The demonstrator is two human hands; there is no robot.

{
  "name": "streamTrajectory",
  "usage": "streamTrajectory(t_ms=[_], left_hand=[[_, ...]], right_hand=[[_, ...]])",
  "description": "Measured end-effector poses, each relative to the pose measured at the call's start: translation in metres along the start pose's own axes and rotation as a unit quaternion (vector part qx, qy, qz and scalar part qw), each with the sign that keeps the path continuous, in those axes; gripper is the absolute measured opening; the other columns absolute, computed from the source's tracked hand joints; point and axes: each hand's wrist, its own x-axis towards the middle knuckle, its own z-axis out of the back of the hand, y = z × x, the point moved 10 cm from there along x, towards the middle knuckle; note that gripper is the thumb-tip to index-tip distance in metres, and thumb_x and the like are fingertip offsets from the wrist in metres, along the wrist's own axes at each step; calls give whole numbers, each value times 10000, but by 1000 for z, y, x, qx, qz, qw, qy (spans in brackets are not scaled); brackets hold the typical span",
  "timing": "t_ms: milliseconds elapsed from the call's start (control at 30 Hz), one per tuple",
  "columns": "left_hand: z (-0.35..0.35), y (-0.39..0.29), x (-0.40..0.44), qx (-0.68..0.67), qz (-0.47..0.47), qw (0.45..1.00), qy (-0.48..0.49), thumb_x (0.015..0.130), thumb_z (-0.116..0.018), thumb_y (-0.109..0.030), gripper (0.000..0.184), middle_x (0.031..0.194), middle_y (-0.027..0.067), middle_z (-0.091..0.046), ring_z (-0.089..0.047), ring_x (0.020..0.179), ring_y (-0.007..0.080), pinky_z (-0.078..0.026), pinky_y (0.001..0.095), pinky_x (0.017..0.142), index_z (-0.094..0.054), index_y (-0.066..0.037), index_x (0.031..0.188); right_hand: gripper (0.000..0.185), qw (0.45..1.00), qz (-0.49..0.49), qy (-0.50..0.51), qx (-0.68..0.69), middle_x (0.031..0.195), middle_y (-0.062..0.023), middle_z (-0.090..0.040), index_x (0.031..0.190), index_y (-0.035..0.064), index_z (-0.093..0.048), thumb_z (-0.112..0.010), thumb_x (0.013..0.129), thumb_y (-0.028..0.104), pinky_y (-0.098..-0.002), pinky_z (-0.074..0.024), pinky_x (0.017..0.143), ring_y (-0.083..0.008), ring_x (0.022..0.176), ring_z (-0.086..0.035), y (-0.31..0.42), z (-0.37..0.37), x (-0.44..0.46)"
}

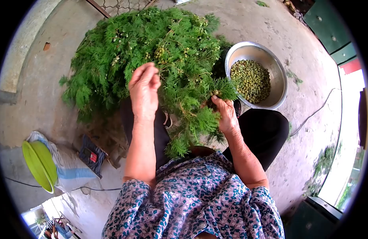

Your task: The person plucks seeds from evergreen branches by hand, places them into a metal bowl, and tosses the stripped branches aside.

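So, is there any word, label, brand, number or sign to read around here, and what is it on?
Nothing can be read for certain.
Red label on the dark object at lower left: pale marks, too small and blurred to read.
Sack beside it: no lettering that I can make out.
Metal bowl: none visible.

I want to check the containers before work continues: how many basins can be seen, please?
2: the metal basin, with small fruits inside, right of the branches; the green basin, tilted beside the sack, lower left. Branches may hide others.
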Motion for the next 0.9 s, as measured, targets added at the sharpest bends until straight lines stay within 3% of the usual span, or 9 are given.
streamTrajectory(t_ms=[100,133,167,200,433,500,700,767,900], left_hand=[[-50,27,-23,147,96,976,132,822,-599,-97,98,671,16,-558,-430,484,48,-316,173,409,-614,-19,879],[-59,42,-32,214,129,955,159,817,-609,-110,102,660,5,-556,-423,479,40,-315,169,406,-621,-23,869],[-66,56,-41,280,162,928,185,812,-618,-124,108,648,-5,-554,-417,473,32,-313,165,403,-628,-28,859],[-69,68,-46,324,156,909,212,803,-632,-134,134,667,-10,-565,-415,481,24,-324,156,416,-629,-24,879],[-72,88,-55,450,62,849,272,743,-676,-69,143,722,19,-599,-544,686,67,-454,215,624,-597,14,830],[-70,88,-54,421,37,862,278,738,-678,-79,142,702,20,-589,-516,603,62,-434,208,548,-601,7,822],[-49,111,-63,318,259,882,232,806,-626,-145,141,660,-5,-559,-466,502,54,-376,185,461,-602,-14,853],[-43,118,-63,253,288,894,232,834,-599,-171,150,658,-5,-559,-486,510,58,-386,187,464,-592,-26,871],[-40,119,-64,173,302,917,196,842,-581,-152,115,683,4,-575,-529,552,75,-419,197,489,-576,-43,880]], right_hand=[[211,972,161,-34,-168,791,-82,-621,1024,15,-570,-472,839,46,-272,-413,602,-148,649,-477,55,0,1],[198,998,-59,3,20,727,-50,-602,989,19,-587,-482,852,116,-256,-377,555,-114,614,-451,20,0,10],[217,939,-274,40,206,662,-17,-583,954,24,-605,-493,865,187,-239,-342,508,-80,579,-425,-12,-17,-2],[309,939,-246,38,239,584,40,-517,901,39,-625,-493,875,318,-218,-263,469,-36,531,-360,-5,-19,0],[355,957,-264,80,94,598,27,-513,949,28,-597,-526,870,366,-238,-333,504,-63,555,-411,-16,-21,-5],[344,956,-251,66,138,599,13,-507,947,26,-593,-524,869,355,-245,-335,502,-74,557,-415,-6,-22,-4],[283,992,-67,23,107,621,-46,-500,907,2,-556,-493,869,274,-280,-368,528,-135,555,-445,47,-5,6],[281,955,-222,67,185,607,-48,-503,880,-9,-549,-482,870,264,-275,-379,549,-142,557,-464,14,-17,-1],[243,947,-233,76,208,591,-9,-501,852,29,-565,-525,856,269,-252,-351,514,-109,549,-457,-6,-25,2]])
